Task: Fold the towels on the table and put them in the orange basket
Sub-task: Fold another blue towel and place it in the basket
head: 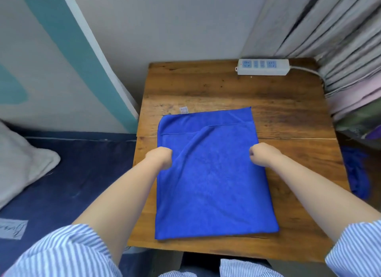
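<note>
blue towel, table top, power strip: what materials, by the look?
Blue towel: looks like microfibre terry, with a matte fuzzy nap and soft creases. Table: wood or wood veneer, with brown grain, knots and a slight sheen. Power strip: smooth white moulded plastic, probably, with pale blue socket faces.

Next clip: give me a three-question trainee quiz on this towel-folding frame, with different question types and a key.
1. True or false: the orange basket shows in the head view.
2. Multiple choice: the white power strip lies at which part of the wooden table? A) near edge B) far edge C) left edge
3. Fill in: both hands grip the ____ towel.

Key
1. False; no orange basket is in view.
2. B.
3. Blue. The left hand and right hand each hold a side edge of the blue towel, which lies partly folded on the table.
</note>
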